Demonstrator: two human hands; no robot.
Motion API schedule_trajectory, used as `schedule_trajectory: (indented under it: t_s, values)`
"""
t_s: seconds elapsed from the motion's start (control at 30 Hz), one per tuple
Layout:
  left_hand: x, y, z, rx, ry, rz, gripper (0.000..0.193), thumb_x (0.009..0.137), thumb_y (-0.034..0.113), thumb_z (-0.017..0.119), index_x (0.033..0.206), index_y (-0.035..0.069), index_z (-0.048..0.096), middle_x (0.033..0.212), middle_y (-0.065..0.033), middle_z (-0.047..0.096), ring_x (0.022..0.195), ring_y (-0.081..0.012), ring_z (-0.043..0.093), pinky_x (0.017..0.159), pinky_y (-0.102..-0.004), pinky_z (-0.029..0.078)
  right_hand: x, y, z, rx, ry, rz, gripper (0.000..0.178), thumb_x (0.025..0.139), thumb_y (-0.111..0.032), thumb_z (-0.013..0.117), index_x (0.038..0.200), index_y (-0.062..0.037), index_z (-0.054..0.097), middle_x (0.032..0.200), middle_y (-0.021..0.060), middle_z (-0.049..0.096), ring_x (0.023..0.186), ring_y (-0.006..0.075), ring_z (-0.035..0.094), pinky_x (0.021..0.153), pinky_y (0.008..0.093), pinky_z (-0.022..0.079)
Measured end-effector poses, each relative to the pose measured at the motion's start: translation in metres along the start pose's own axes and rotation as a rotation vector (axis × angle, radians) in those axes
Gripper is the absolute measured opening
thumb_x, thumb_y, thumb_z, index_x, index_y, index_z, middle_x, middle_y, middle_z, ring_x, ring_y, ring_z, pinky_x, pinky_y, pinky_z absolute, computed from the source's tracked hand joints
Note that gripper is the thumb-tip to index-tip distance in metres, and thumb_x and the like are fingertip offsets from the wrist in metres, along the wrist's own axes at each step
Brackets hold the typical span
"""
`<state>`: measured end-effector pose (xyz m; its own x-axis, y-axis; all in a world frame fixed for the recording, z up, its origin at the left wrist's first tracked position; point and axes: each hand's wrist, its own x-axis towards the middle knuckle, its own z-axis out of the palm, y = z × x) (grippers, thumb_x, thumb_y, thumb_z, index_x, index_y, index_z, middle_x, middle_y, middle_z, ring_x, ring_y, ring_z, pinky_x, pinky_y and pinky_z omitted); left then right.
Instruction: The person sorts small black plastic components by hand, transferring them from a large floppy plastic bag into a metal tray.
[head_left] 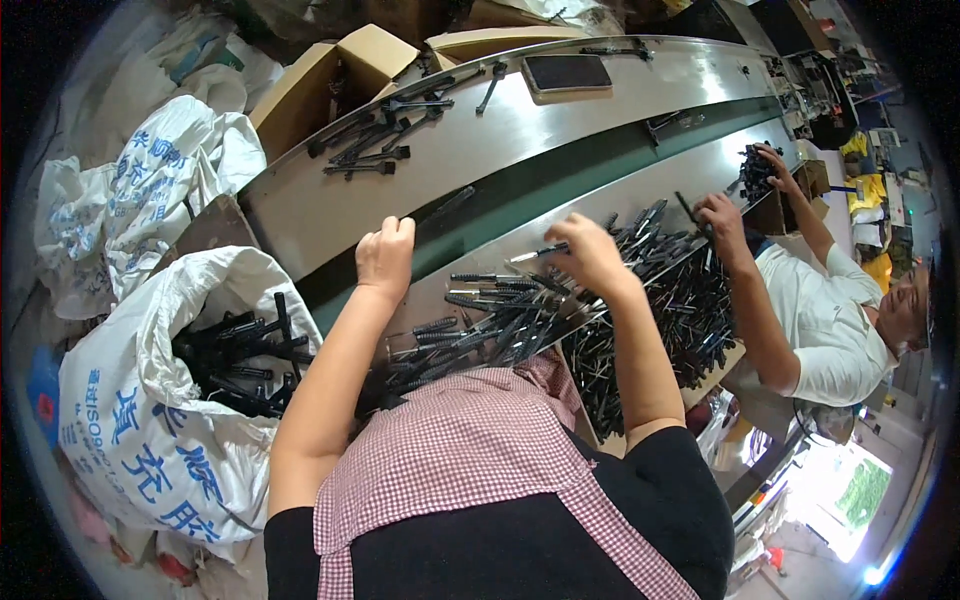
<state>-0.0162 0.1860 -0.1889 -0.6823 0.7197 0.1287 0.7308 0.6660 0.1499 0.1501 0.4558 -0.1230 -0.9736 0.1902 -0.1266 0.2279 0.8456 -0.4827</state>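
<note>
My left hand (385, 257) is closed above the near edge of the green conveyor belt (345, 268); its fingertips hide whatever they may hold. Just beyond them, over the belt, is a blurred dark slim part (448, 205); whether it touches the fingers I cannot tell. Between the fingers of my right hand (592, 254) is a slim black rod with a shiny metal end (535, 253), pointing left. Below that hand, a loose pile of similar black rods (490, 300) lies on the metal table, and a box full of them (650, 345) stands to the right.
Black parts with wider heads (375, 140) lie on the far metal ledge, near a phone (566, 74). An open cardboard box (335, 80) stands behind. At left, a white woven sack (130, 390) holds black parts. A co-worker (820, 300) handles black parts at right.
</note>
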Motion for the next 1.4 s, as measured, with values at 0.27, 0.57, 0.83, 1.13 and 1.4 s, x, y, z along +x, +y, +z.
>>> schedule_trajectory:
  t_s: [0.27,0.57,0.83,1.13,1.4]
  values:
    - [0.000,-0.017,-0.037,-0.437,0.039,-0.234,0.018,0.089,0.022,0.062,0.098,0.007,0.063,0.091,-0.0147,0.063,0.087,-0.0370,0.062,0.074,-0.0471,0.050,0.022,-0.039,0.021,0.562,0.228,0.163,0.013,0.084,-0.003,0.063,0.095,-0.0004,0.056,0.078,0.0120,0.062,0.067,0.0219,0.066,0.058,0.0328,0.053]
    - [-0.024,-0.021,-0.032,-0.077,-0.143,-0.080,0.009,0.078,0.016,0.070,0.080,0.008,0.066,0.085,-0.0102,0.061,0.091,-0.0286,0.060,0.079,-0.0407,0.051,0.085,-0.030,0.082,1.344,0.341,0.590,0.024,0.094,-0.007,0.055,0.110,0.0109,0.056,0.093,0.0184,0.064,0.071,0.0251,0.069,0.064,0.0330,0.060]
    - [-0.029,-0.028,-0.015,0.036,-0.168,-0.187,0.004,0.084,0.008,0.055,0.081,0.007,0.057,0.086,-0.0128,0.061,0.081,-0.0318,0.067,0.069,-0.0424,0.055,0.001,-0.076,0.061,0.017,-0.012,-0.013,0.017,0.078,-0.017,0.069,0.089,-0.0055,0.066,0.089,0.0143,0.064,0.081,0.0337,0.064,0.072,0.0417,0.053]
    - [-0.019,-0.045,-0.107,-0.298,-0.039,-0.263,0.011,0.082,0.012,0.065,0.090,0.005,0.069,0.088,-0.0150,0.069,0.085,-0.0335,0.066,0.076,-0.0408,0.053,0.033,-0.103,0.062,-0.022,0.216,-0.166,0.009,0.079,-0.011,0.065,0.085,-0.0095,0.059,0.085,0.0109,0.060,0.083,0.0330,0.063,0.069,0.0433,0.052]
    - [-0.044,-0.083,-0.201,-0.397,0.062,-0.430,0.012,0.081,0.009,0.065,0.088,0.002,0.070,0.084,-0.0161,0.071,0.080,-0.0295,0.069,0.074,-0.0372,0.054,0.095,-0.078,0.105,-0.272,0.299,-0.302,0.007,0.080,-0.008,0.056,0.086,-0.0074,0.060,0.091,0.0098,0.059,0.091,0.0287,0.062,0.075,0.0391,0.054]
